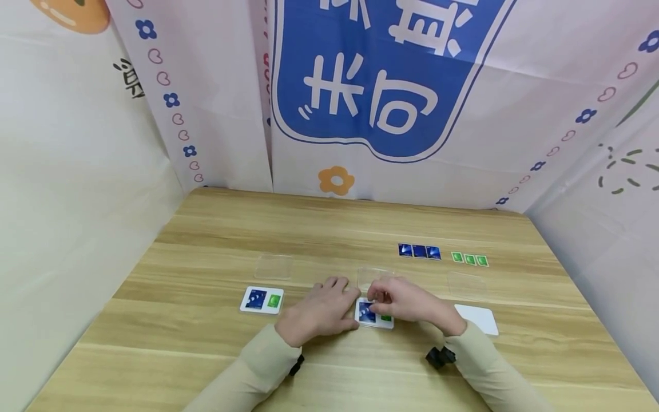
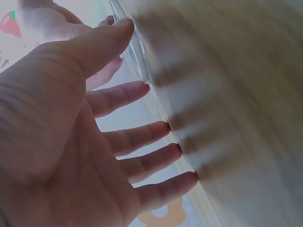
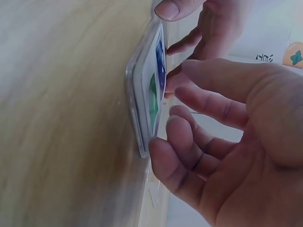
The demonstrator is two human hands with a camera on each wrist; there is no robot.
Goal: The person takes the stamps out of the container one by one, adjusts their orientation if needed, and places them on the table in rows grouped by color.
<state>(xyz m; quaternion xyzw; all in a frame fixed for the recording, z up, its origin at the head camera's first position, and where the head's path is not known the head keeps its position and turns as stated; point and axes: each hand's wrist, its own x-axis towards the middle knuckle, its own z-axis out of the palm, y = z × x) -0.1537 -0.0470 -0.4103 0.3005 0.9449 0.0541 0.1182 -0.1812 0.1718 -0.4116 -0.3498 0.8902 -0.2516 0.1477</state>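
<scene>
In the head view a white rounded card (image 1: 378, 322) lies flat on the table, bearing a blue picture (image 1: 366, 313) and a green one (image 3: 153, 100). A clear layer shows around its edge in the right wrist view. My left hand (image 1: 325, 309) rests beside its left edge, with the thumb at the near corner and fingertips (image 2: 163, 126) down on the tabletop. Bent over the card is my right hand (image 1: 407, 300), its thumb and forefinger close above the blue picture. Other right fingertips (image 3: 161, 153) lie at the card's edge. Nothing shows between them.
To the left lies a similar card (image 1: 261, 300) with blue and green pictures. A blank white card (image 1: 479, 319) is by the right forearm. Clear plates (image 1: 273, 266) lie farther back. Blue pieces (image 1: 419, 251) and green pieces (image 1: 469, 259) form rows at the back right of the table.
</scene>
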